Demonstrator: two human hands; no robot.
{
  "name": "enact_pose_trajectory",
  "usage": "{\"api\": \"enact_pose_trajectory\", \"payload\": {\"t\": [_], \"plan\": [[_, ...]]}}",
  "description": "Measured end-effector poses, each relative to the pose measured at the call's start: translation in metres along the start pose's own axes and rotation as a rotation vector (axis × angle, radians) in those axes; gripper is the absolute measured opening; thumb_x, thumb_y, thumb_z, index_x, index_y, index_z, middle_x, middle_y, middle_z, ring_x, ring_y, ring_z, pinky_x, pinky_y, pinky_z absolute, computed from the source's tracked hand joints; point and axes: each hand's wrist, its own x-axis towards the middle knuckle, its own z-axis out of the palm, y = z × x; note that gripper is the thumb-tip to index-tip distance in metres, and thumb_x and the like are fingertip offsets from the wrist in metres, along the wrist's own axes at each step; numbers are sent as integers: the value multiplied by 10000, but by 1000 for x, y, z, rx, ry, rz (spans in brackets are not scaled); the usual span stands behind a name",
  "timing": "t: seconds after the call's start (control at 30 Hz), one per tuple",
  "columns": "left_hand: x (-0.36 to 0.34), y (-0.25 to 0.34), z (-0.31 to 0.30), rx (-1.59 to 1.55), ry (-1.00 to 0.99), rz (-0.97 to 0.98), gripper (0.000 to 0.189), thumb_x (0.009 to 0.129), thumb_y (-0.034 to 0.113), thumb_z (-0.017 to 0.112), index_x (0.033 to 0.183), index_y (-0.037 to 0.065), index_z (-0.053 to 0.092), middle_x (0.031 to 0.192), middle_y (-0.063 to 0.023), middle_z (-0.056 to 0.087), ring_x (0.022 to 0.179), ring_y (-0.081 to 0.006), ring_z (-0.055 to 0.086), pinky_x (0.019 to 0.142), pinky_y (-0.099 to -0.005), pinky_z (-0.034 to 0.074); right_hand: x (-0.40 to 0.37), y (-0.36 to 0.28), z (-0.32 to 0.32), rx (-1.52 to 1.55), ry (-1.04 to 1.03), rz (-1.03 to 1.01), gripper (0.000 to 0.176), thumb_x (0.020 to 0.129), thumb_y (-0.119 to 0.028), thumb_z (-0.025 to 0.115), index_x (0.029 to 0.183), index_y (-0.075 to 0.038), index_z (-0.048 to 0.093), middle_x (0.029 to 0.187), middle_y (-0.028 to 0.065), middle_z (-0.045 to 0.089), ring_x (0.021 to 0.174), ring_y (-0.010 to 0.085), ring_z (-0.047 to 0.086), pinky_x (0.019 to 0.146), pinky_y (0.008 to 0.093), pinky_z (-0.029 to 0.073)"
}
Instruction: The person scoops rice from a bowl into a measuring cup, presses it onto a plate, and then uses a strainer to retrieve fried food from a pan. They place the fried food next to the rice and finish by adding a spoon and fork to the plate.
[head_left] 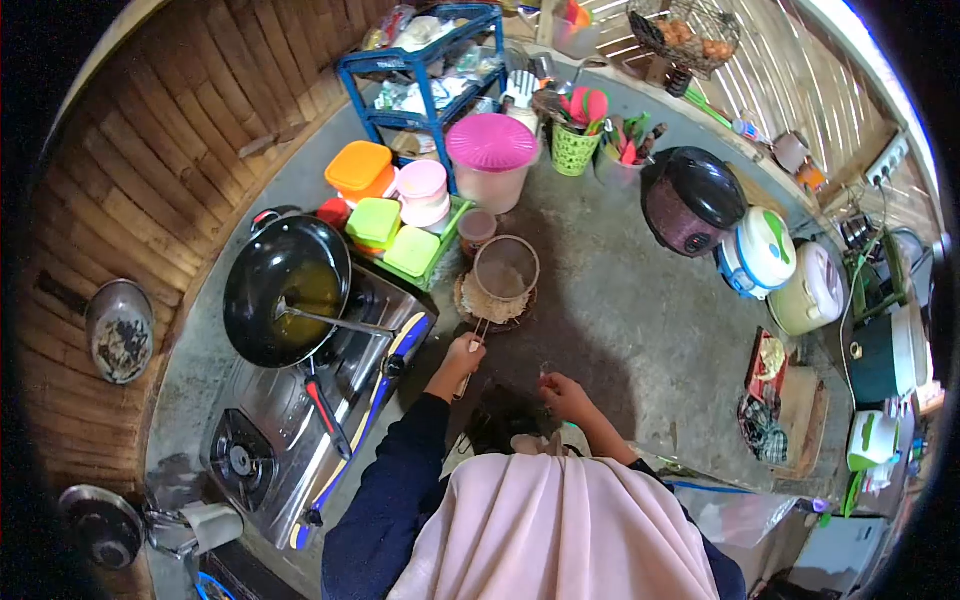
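My left hand [463, 358] is closed around the handle of a round mesh strainer [507, 267]. The strainer's bowl is over a woven, straw-coloured round mat or basket [492, 306] on the counter. To the right, my right hand [568, 398] is held low in front of my body with its fingers drawn together. A small pale or reddish thing shows at its fingertips, too small to name. Left of my hands, a black wok [262, 315] with yellowish oil sits on the gas stove [300, 440], and a metal spatula [340, 322] rests in it.
Behind the strainer stand a small brownish jar [478, 226], a pink-lidded tub [490, 150] and a green tray [446, 252] of plastic boxes. A dark cooker [692, 205] and white-green rice cooker [765, 250] are at the right. Cutting board [808, 415] lies right.
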Motion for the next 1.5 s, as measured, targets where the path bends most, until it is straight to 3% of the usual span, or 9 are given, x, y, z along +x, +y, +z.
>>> {"api": "enact_pose_trajectory", "payload": {"t": [0.17, 0.23, 0.47, 0.63, 0.77, 0.93, 1.17, 1.27, 1.5], "plan": [[15, -34, 10, 460, 210, 251, 230, 756, 160, 582, 922, 8, 531, 652, -125, 549, 597, -306, 560, 580, -406, 473, -14, 24, 3, 80, 36, 71, 247, 837, -139, 514, 1045, -7, 538, 887, 99, 607, 727, 167, 581, 638, 294, 484], [14, -37, 13, 467, 364, 163, 298, 744, 193, 591, 972, 15, 521, 889, -173, 552, 809, -369, 547, 740, -430, 461, -17, 29, 4, 42, 52, 62, 251, 840, -142, 510, 1051, -9, 534, 878, 96, 605, 738, 166, 585, 637, 294, 485], [-15, -9, 20, 626, 507, 132, 499, 733, 237, 625, 1144, 41, 422, 1136, -148, 415, 1029, -345, 434, 789, -492, 403, -21, 22, 2, 191, 96, 68, 251, 852, -159, 508, 1048, -5, 529, 892, 86, 594, 719, 136, 573, 627, 279, 474], [-37, 30, 48, 675, 578, 563, 459, 747, 223, 626, 1121, 48, 424, 1130, -146, 403, 1028, -328, 401, 817, -475, 365, -41, -9, -19, 378, 186, 23, 216, 866, -121, 495, 1042, -1, 529, 873, 68, 578, 740, 125, 567, 639, 254, 466], [-63, 45, 84, 552, 313, 811, 405, 760, 148, 605, 1111, 48, 429, 1105, -148, 419, 971, -280, 441, 795, -403, 391, -67, 2, -25, 458, 388, -24, 199, 859, -106, 497, 1041, -41, 547, 835, 51, 601, 696, 112, 556, 635, 253, 467], [-102, 36, 123, -60, -112, 372, 302, 796, 16, 501, 1093, 29, 446, 1026, -72, 462, 843, -125, 482, 747, -257, 413, -144, -6, -52, 601, 615, -174, 196, 871, -77, 459, 1048, -33, 529, 750, 30, 571, 634, 80, 519, 587, 218, 434], [-147, 93, 203, -44, -370, 415, 258, 789, -23, 476, 1045, 8, 474, 1009, -58, 498, 875, -113, 476, 775, -240, 396, -282, 35, -72, 724, 1113, -331, 152, 885, -43, 443, 1019, -23, 511, 683, 31, 539, 570, 70, 477, 524, 203, 399], [-201, 116, 274, -80, -426, 488, 251, 781, -37, 465, 1024, 17, 491, 988, -47, 511, 834, -100, 479, 761, -243, 407, -358, 67, -67, 777, 1272, -298, 142, 879, -30, 448, 1008, -23, 507, 675, 34, 537, 556, 67, 477, 506, 197, 401], [-397, 111, 487, -228, -1131, 272, 232, 792, -13, 481, 1015, 41, 512, 914, -15, 537, 736, -69, 485, 679, -210, 396, -553, 126, -86, 766, 1583, -283, 136, 883, -55, 443, 1000, -24, 504, 663, 33, 527, 565, 68, 471, 530, 195, 394]]}}
